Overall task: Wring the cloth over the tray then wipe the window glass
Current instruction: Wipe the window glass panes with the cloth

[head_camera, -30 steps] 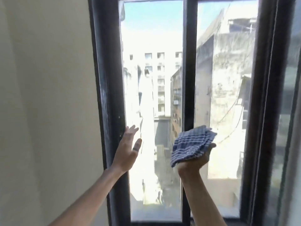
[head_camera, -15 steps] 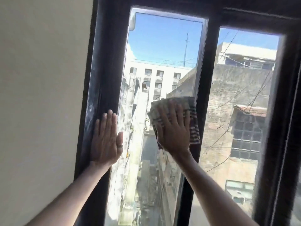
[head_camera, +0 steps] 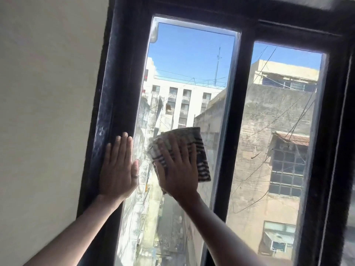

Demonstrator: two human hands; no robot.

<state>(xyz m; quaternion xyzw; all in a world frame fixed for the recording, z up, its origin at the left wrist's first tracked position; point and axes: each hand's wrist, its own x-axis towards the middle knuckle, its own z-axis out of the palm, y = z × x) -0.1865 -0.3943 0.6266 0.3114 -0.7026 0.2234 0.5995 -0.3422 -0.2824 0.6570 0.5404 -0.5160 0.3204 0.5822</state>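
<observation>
A blue-and-white checked cloth (head_camera: 201, 156) lies flat against the left pane of the window glass (head_camera: 192, 73), at about mid height. My right hand (head_camera: 176, 169) is spread over the cloth and presses it onto the glass, fingers pointing up. My left hand (head_camera: 118, 167) rests flat, fingers together, on the black window frame (head_camera: 123, 73) at the pane's left edge and holds nothing. No tray is in view.
A black middle bar (head_camera: 238, 112) divides the left pane from the right pane (head_camera: 278, 131). A plain cream wall (head_camera: 48, 112) fills the left side. Buildings, wires and blue sky show through the glass.
My right hand has gone from holding the cloth bunched in the air to pressing it flat on the left pane. My left hand has settled flat on the frame. The view has tilted upward.
</observation>
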